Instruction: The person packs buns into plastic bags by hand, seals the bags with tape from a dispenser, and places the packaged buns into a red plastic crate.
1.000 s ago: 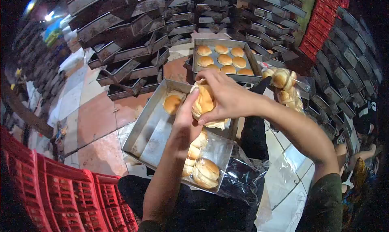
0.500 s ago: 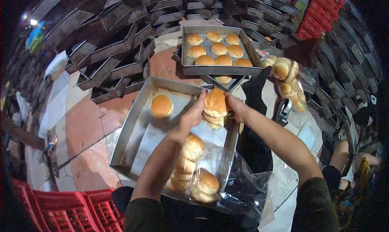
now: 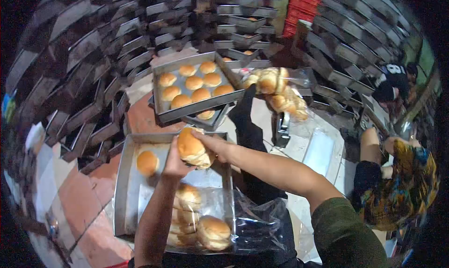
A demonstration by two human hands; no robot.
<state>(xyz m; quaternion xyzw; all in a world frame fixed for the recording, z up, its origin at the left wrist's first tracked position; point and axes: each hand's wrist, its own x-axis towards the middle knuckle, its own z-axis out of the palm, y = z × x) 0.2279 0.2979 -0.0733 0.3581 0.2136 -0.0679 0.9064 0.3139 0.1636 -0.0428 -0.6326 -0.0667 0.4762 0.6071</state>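
From the head view, I see both bare hands brought together over the near tray (image 3: 125, 179), gripping a bun (image 3: 191, 145) between them. The left hand (image 3: 176, 159) curves along the bun's left side and under its lower edge, thumb upward, while the right hand (image 3: 214, 147) closes on it from the right, its fingers partly hidden behind. The bun sits directly between the two palms, touching both, tilted, its golden top toward the left and its pale, ragged side toward the right; whether it is one piece or two pressed together I can't tell. Below it in the tray, just beside the left forearm, more buns (image 3: 213, 231) lie in a clear plastic bag (image 3: 257, 221) that spills over the tray's right wall. A lone bun (image 3: 148, 162) rests left of the left hand, apart from it. Beyond the hands, a far tray (image 3: 202, 104) carries nine buns in rows, overlapping another tray (image 3: 220, 118) underneath. Off to the right, well apart from both hands, lie filled bags of bread (image 3: 285, 97) on the floor.
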